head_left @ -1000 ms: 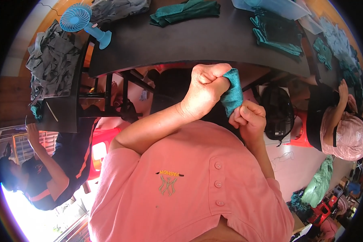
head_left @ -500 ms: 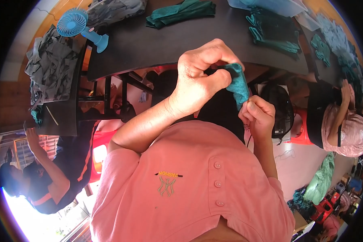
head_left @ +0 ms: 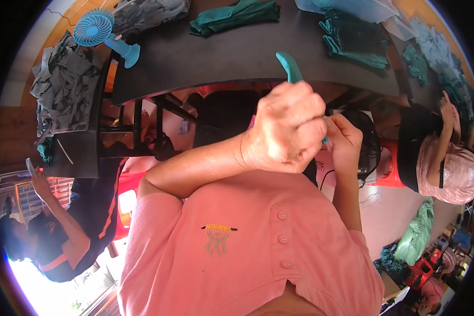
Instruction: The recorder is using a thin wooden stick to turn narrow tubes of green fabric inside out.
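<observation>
In front of my chest, my left hand (head_left: 289,126) is closed in a fist round a narrow piece of teal fabric (head_left: 289,67). A curved end of the fabric sticks up above the fist, toward the table. My right hand (head_left: 345,137) is beside it, with thumb and fingers pinched on the lower end of the same fabric. Only a small bit of teal shows between the two hands; the middle is hidden inside my left fist.
A dark table (head_left: 210,63) lies ahead, with folded dark green fabric (head_left: 234,17), a green stack (head_left: 355,42) and a clear plastic bin (head_left: 353,7). At left are a blue fan (head_left: 95,29) and grey fabric pieces (head_left: 66,84). People sit on both sides.
My left hand has turned over and come down toward my right hand, its fingers now wrapped into a fist. The fabric's other end now points upward. My right hand keeps its pinch.
</observation>
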A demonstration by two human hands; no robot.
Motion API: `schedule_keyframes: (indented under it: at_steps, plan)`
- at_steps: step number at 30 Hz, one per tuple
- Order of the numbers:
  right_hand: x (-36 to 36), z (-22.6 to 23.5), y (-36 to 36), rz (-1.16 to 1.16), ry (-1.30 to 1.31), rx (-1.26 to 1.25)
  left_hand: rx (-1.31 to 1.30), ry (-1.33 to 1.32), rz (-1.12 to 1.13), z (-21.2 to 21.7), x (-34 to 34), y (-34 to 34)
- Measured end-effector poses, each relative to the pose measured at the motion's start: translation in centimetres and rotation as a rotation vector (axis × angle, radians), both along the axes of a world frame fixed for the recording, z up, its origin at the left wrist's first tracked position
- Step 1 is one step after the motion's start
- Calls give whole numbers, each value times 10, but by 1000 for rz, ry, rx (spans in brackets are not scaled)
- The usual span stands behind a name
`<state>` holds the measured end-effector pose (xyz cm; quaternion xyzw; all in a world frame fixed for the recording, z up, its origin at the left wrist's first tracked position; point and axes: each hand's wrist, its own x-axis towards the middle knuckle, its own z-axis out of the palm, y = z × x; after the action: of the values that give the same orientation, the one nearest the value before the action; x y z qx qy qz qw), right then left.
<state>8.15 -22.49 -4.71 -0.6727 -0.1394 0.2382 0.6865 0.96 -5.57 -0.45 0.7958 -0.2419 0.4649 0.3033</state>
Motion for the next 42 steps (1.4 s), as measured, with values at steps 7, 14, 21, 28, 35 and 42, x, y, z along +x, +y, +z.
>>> schedule_keyframes:
  at_steps: [7, 14, 21, 28, 35, 42]
  plan:
    - [2, -4, 27, -36, -169, 160, 16, -40, -28, -27, 0, -20]
    - [1, -3, 28, -161, -427, 102, -57, 35, -1, -48, -3, -10]
    - [7, -17, 22, -24, -441, 293, -726, 356, -82, -12, 7, 31]
    - [7, -20, 25, 46, -466, 257, -1034, 483, -407, 5, 16, 32]
    - [-3, -25, 25, -11, -350, 263, -1009, 386, -353, 0, 18, 31]
    - [-6, -27, 30, 13, -188, 431, -953, 359, -311, 2, 24, 30]
